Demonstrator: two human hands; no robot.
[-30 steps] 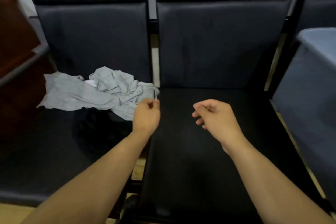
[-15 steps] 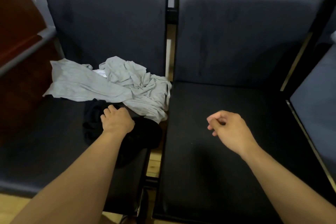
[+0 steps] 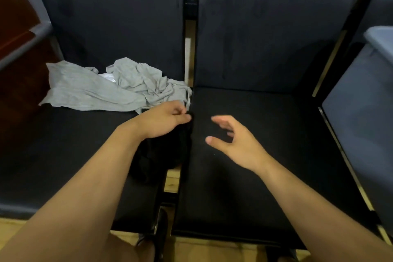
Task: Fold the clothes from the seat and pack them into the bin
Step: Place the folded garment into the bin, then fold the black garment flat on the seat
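STEP: drawing black garment [image 3: 168, 151] off left seat [image 3: 63, 155] | ADVICE: right hand [image 3: 236, 144] should take a second edge before spreading | GRIP: left hand [image 3: 163, 119] pinches its top edge; right wide, empty | LOCATION: frame centre, at seat gap | AXIS: hangs roughly top-to-bottom, bunched; facing indeterminate | grey garment [image 3: 110, 89] behind, crumpled.

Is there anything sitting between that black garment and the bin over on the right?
Nothing visible does. The black garment, pinched by the left hand, lies at the left seat's inner edge. Between it and the bin is only the bare right seat, with the open right hand hovering above.
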